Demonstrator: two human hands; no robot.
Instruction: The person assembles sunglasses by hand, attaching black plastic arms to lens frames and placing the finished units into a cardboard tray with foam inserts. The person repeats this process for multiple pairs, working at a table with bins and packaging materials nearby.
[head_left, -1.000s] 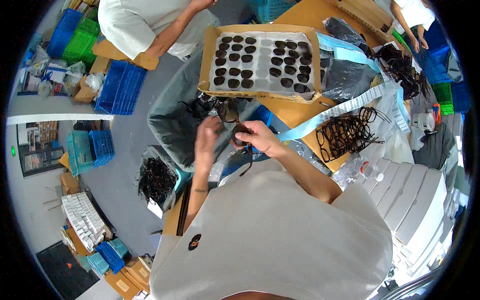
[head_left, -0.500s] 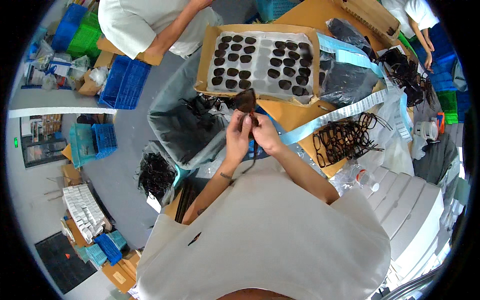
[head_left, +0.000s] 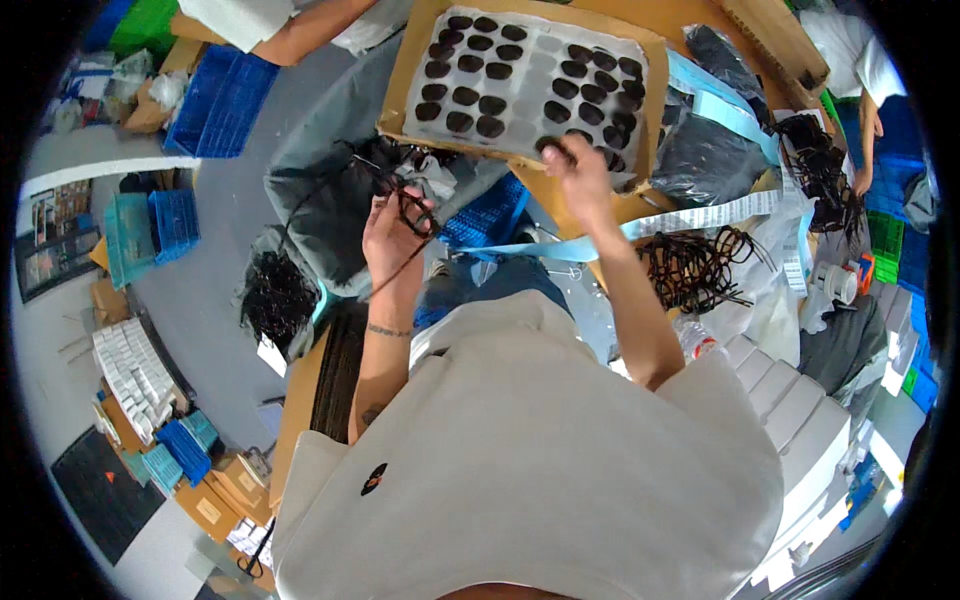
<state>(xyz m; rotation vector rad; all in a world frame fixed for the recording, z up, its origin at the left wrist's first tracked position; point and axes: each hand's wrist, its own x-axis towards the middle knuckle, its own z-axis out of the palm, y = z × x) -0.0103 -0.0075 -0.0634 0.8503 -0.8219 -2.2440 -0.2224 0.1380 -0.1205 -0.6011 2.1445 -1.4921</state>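
my left hand (head_left: pixel 390 235) is closed around a dark eyeglass frame (head_left: pixel 416 212), its rims up by my fingertips and one thin temple slanting down past my wrist. my right hand (head_left: pixel 580 180) is reached forward, fingertips pinching a dark sunglass lens (head_left: pixel 553 150) over the near edge of the cardboard tray (head_left: pixel 655 105); i cannot tell whether the lens touches the tray's white insert (head_left: pixel 526 95). dark lenses (head_left: pixel 498 70) lie on that insert in rows to either side of a bare middle column. just beyond my left hand is a bin with a grey liner (head_left: pixel 335 245), with more dark frames lying inside it. a blue crate (head_left: pixel 490 212) sits below, between my hands. to the right of my right forearm, a tangle of brown eyeglass frames (head_left: pixel 700 270) lies by a pale blue label strip (head_left: pixel 700 212) that runs under my arm.
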